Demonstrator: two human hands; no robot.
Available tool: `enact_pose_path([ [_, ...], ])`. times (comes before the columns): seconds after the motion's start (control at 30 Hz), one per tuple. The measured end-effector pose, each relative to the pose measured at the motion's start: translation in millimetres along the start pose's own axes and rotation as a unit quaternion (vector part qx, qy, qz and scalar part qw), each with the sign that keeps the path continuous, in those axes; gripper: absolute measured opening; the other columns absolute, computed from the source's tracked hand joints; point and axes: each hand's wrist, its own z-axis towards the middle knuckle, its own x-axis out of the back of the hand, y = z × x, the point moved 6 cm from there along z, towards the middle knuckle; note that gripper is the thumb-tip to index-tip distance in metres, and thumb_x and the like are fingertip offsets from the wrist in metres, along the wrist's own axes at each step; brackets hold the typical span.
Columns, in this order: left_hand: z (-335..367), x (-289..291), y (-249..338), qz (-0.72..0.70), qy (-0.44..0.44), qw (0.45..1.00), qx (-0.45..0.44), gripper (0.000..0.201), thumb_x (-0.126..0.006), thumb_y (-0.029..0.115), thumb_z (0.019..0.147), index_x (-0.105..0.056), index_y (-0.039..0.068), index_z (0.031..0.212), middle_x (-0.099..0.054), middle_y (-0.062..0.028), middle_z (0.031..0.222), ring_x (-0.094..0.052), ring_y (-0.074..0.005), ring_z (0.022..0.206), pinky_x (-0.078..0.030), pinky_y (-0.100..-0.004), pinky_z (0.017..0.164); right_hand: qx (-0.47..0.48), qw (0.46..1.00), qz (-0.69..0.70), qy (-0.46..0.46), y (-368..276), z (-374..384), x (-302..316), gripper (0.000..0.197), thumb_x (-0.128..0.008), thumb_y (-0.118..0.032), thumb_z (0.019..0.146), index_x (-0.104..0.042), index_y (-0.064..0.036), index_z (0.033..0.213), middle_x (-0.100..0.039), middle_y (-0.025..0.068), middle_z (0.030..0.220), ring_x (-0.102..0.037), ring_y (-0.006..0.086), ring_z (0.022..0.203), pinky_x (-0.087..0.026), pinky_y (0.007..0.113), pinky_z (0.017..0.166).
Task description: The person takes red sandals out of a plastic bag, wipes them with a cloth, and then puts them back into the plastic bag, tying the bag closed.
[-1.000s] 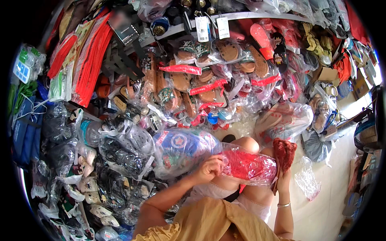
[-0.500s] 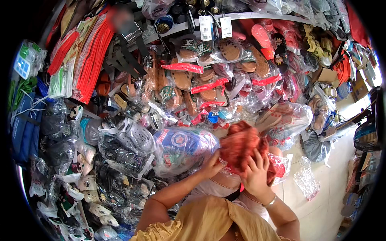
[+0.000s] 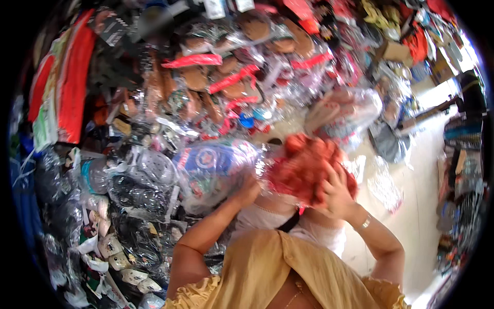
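Observation:
A crumpled rust-red cloth (image 3: 311, 170) is bunched up over my lap. My right hand (image 3: 337, 193) grips it from the right side, fingers curled into the folds. Left of the cloth, my left hand (image 3: 247, 191) is closed on the edge of a see-through plastic bag (image 3: 263, 172), which stretches across to the cloth; its fingertips are partly blurred. Brighter red material shows through the plastic beside the cloth. Just past my left hand lies a large plastic-wrapped bundle (image 3: 213, 162) in blue and white.
Wrapped sandals (image 3: 236, 85) fill the rack ahead. Bagged shoes (image 3: 139, 175) crowd the left. A filled plastic bag (image 3: 345, 113) stands beyond the cloth. On the pale tiled floor (image 3: 411, 206) at the right lies an empty plastic wrapper (image 3: 385, 185).
My left hand has moved away from the cloth to the left, pulling plastic out between them. The cloth has loosened and spread in my right hand. The whole view has shifted.

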Motion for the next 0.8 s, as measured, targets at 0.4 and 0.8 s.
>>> enact_pose_path([
  [0.4, -16, -16, -38, -0.292, 0.094, 0.944, 0.124, 0.048, -0.041, 0.031, 0.102, -0.041, 0.000, 0.140, -0.048, -0.0147, 0.136, -0.045, -0.0248, 0.126, -0.033, -0.0365, 0.108, -0.096, 0.989, -0.064, 0.089, 11, -19, 15, 0.041, -0.065, -0.023, 0.074, -0.064, -0.0083, 0.112, -0.053, 0.0126, 0.136, -0.048, 0.0318, 0.124, -0.036, 0.050, 0.101],
  [0.8, 11, 5, -6, -0.356, 0.221, 0.903, 0.096, 0.037, -0.060, 0.004, 0.090, -0.051, 0.001, 0.126, -0.060, -0.0051, 0.112, -0.057, -0.0104, 0.100, -0.045, -0.0266, 0.091, -0.378, 0.733, 0.480, 0.298, 99, -148, -27, 0.068, -0.061, -0.047, 0.087, -0.049, 0.0033, 0.130, -0.061, 0.0064, 0.114, -0.059, 0.0119, 0.099, -0.049, 0.027, 0.085],
])
